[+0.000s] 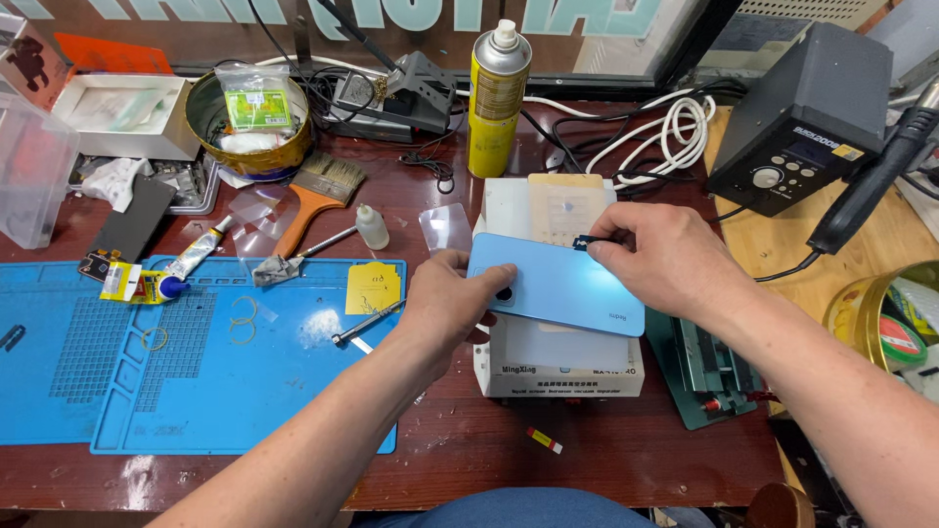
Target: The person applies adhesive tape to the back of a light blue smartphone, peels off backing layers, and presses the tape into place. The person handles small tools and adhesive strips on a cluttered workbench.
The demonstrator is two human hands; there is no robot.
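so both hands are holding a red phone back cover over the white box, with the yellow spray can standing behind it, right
Not quite: the phone back cover is light blue, not red. The head view shows the left hand and right hand holding it over the white box, the yellow spray can standing behind.

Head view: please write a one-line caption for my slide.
Both hands, left hand and right hand, hold a light blue phone back over a white heating plate on a cluttered repair bench.

The phone back cover (562, 284) is pale blue, the work mat (196, 362) a brighter blue with a grid pattern (white smudges too); the spray can (497, 98) is yellow, the table (548, 445) dark reddish-brown.
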